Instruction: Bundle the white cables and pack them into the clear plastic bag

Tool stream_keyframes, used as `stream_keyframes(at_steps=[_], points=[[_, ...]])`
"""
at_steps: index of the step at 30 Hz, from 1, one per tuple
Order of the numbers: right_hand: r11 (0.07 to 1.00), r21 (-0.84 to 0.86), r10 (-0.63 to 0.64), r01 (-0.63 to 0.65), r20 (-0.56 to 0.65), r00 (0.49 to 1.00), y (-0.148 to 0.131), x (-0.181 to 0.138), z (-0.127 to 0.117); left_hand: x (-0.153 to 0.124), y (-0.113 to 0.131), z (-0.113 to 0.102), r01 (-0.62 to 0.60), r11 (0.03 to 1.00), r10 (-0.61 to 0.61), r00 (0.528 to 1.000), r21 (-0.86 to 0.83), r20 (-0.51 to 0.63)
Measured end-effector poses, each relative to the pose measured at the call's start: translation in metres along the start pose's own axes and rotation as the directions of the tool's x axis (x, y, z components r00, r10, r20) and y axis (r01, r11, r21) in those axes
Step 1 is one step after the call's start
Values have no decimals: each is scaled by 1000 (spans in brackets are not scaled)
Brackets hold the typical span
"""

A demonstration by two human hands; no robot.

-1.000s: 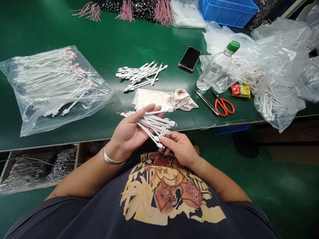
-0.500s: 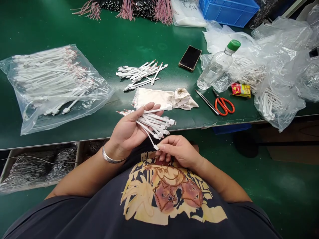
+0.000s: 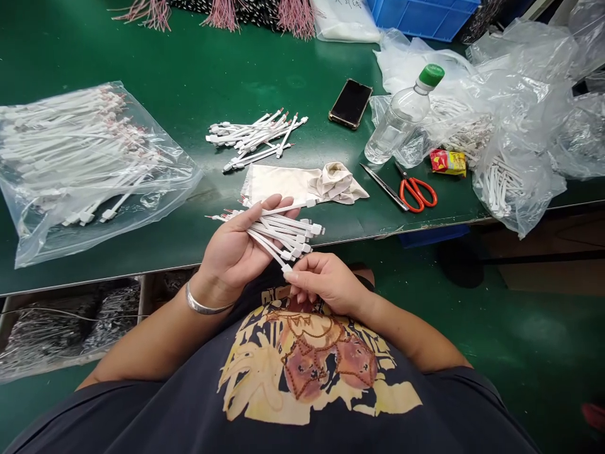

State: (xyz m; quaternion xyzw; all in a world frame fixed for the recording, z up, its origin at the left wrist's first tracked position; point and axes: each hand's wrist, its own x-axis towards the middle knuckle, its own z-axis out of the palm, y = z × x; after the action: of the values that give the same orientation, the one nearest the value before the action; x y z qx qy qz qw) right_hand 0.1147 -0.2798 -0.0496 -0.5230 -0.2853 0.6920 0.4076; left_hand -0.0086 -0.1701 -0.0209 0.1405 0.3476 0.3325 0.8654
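Note:
A fanned bundle of short white cables [image 3: 283,232] with plugs at one end lies across my left hand [image 3: 236,246], its thumb closed over them. Reddish wire tips stick out on the bundle's left side. My right hand [image 3: 326,280] pinches the plug end of one cable [image 3: 287,268] that hangs lowest from the bundle. Just beyond my left hand, a cream cloth [image 3: 283,180] rests on the green table [image 3: 155,50]. Behind the cloth is a loose pile of similar white cables [image 3: 255,139].
A clear bag of white cables [image 3: 89,157] lies at left. Rightward are a phone [image 3: 350,103], a water bottle [image 3: 397,123], tweezers [image 3: 385,187], red-handled scissors [image 3: 416,192], a small red-yellow packet [image 3: 448,162] and plastic bags [image 3: 515,113]. A blue crate [image 3: 425,16] stands behind.
The view has shifted slightly, so the table things sit a little further left. My right hand keeps its pinch on the cable, and the bundle stays in my left hand.

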Motion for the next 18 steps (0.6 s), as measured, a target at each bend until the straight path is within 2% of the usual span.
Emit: stream_keyframes(at_steps=[5,9,12,18], points=[[999,-29,-41,41,1,999,3,3,-4,-1,2,-2,9,1000,-9,1000,11,9],[984,20,-175,179,-130,976,4,2,-11,-1,2,-4,17,1000,-17,1000,21,21],[973,-41,-230,226,-196,953,2,-1,-12,0,2,-5,25,999,-26,999,20,30],[976,-83,-212,201,-143,967,1,-3,-11,-1,1,-4,10,1000,-10,1000,19,15]])
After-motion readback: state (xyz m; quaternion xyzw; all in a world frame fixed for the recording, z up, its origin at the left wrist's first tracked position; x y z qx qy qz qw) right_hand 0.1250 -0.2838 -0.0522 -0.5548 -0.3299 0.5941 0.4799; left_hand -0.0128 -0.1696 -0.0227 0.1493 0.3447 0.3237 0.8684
